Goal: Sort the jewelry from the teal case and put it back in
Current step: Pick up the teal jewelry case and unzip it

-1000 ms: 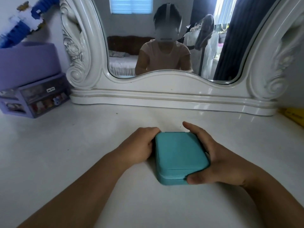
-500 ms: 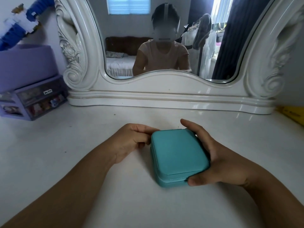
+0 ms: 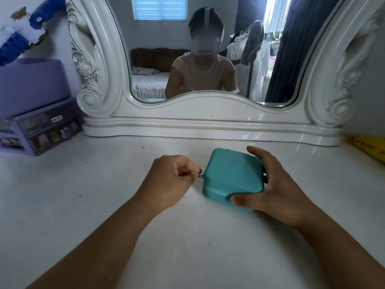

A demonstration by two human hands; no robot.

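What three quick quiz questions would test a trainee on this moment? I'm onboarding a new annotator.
1. True or false: the teal case lies open with jewelry showing.
2. What does the left hand pinch? A) a ring B) the zipper pull C) the mirror frame
3. Fill in: the right hand grips the case's ___ side, seen from the camera.

Key
1. False: it is shut on the white tabletop; no jewelry shows.
2. B, at the case's left edge.
3. Right: thumb at the near corner, fingers over the far edge.
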